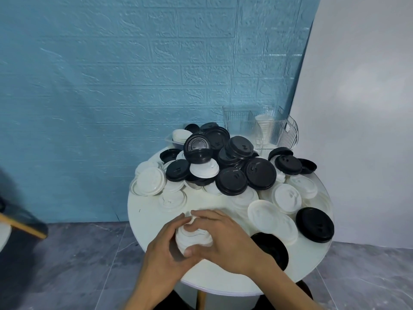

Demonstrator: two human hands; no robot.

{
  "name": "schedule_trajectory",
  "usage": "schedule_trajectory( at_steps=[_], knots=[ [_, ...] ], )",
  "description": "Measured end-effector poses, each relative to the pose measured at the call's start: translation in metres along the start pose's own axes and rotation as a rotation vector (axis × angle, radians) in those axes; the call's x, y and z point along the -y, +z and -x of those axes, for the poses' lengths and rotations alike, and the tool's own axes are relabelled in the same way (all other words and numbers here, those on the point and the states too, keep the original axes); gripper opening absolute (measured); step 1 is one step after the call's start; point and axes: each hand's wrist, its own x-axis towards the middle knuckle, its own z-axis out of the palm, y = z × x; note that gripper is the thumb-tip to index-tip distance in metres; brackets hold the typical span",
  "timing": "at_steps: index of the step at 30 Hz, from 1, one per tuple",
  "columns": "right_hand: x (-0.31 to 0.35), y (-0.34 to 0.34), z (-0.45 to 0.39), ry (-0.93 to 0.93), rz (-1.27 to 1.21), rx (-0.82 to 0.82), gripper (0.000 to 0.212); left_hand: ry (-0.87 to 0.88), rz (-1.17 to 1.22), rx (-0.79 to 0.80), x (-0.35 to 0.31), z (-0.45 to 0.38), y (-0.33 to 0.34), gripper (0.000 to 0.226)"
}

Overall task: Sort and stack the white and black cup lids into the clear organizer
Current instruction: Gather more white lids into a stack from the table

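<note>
Both hands cup a small stack of white lids (194, 239) at the near part of the round white table (152, 218). My left hand (166, 247) grips the stack from the left, and my right hand (220, 239) wraps over its top and right side. A heap of black lids (231, 181) and white lids (286, 198) fills the middle and far side of the table. The clear organizer (268, 127) stands at the far right edge, with a stack of white lids (264, 124) inside one compartment.
A shallow clear tray (173, 142) holding white lids sits behind the heap on the left. A blue brick-pattern wall rises behind the table, a white wall to the right. Grey tiled floor surrounds the table. A wooden-edged object (22, 227) juts in at left.
</note>
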Motion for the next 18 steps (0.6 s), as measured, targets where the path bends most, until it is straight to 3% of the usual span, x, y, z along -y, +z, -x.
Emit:
schedule_trajectory(
  at_steps=[7,12,18],
  knots=[
    [-0.005,-0.008,0.005,-0.02,0.032,0.054,0.051,-0.022,0.004,0.021,0.0,0.001,-0.002,0.067],
    [-0.014,-0.031,0.019,0.027,0.285,-0.1,0.071,-0.068,0.004,0.013,0.005,0.001,-0.001,0.073],
    [-0.018,-0.037,0.026,0.077,0.46,0.03,0.079,-0.064,0.001,0.018,0.008,0.001,-0.001,0.076]
  ],
)
